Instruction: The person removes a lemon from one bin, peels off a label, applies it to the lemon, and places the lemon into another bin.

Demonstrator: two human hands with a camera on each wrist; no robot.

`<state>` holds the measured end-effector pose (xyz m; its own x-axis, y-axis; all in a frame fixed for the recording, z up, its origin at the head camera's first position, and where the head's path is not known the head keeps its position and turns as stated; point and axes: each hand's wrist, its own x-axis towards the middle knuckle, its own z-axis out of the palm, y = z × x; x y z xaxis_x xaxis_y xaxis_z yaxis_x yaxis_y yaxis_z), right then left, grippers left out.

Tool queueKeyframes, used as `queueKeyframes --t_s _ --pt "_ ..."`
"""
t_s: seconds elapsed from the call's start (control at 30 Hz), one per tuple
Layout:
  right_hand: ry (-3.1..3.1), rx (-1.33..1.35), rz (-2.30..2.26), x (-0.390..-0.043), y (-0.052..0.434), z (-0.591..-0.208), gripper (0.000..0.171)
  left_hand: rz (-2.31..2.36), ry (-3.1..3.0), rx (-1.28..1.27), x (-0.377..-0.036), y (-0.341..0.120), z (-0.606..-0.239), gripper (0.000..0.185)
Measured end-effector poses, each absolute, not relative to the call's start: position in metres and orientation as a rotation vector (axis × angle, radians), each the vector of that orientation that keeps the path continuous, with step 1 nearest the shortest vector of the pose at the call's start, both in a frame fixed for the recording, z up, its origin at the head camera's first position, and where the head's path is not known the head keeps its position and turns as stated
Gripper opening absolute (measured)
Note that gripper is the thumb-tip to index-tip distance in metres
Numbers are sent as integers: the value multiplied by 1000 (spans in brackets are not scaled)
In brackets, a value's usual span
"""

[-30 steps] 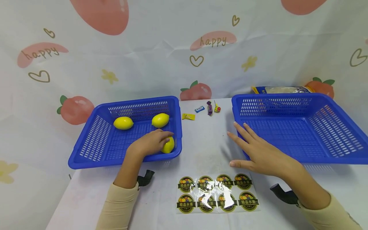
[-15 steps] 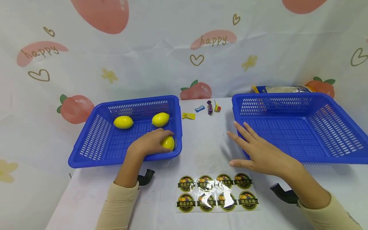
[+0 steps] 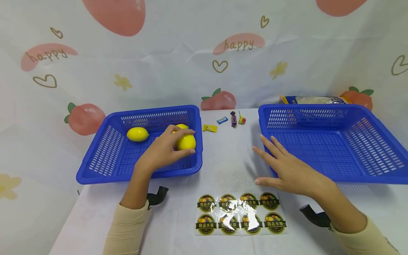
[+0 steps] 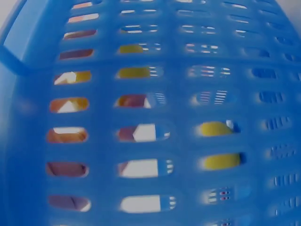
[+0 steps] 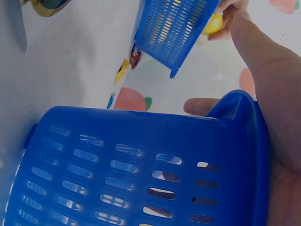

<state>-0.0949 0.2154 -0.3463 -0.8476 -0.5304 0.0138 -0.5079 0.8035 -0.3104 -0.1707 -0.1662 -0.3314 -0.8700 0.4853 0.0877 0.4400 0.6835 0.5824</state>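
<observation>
My left hand (image 3: 160, 150) grips a lemon (image 3: 186, 142) between thumb and fingers, raised inside the right side of the left blue basket (image 3: 137, 177). Partly hidden behind it is a second lemon (image 3: 182, 126), while a third lemon (image 3: 137, 134) lies toward the basket's back left. In the left wrist view the slotted basket wall (image 4: 101, 141) hides the hand's grasp, with yellow patches showing through the slots. Fingers spread, my right hand (image 3: 293, 171) is at the near left rim of the right blue basket (image 3: 318, 179) and holds nothing.
Between the baskets at the back lie a yellow-wrapped candy (image 3: 210, 128), a blue-wrapped candy (image 3: 222, 120), a purple-wrapped candy (image 3: 234, 119) and a lollipop (image 3: 242, 120). A sticker sheet (image 3: 241, 214) lies in front. Behind the right basket sits a packaged bag (image 3: 315, 100).
My left hand has taken hold of the lemon from the basket's near right corner and lifted it up and away from me. The right hand has not moved.
</observation>
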Motion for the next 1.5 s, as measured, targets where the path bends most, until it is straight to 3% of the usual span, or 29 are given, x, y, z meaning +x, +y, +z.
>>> queueKeyframes --t_s 0.23,0.6,0.9,1.13,1.5 --pt "2909 -826 -474 -94 216 -347 90 1177 2788 949 -165 -161 -323 63" --pt "2915 -821 -473 -97 214 -347 90 1414 2579 1123 -143 -142 -307 57" --pt "2922 -823 -451 -99 214 -345 90 1516 2404 1144 -132 -122 -306 54" --pt "2931 -815 -430 -101 214 -342 91 1389 2415 1169 -112 -92 -313 52" --pt "2931 -817 -409 -100 213 -346 90 861 2613 1057 -112 -57 -359 57"
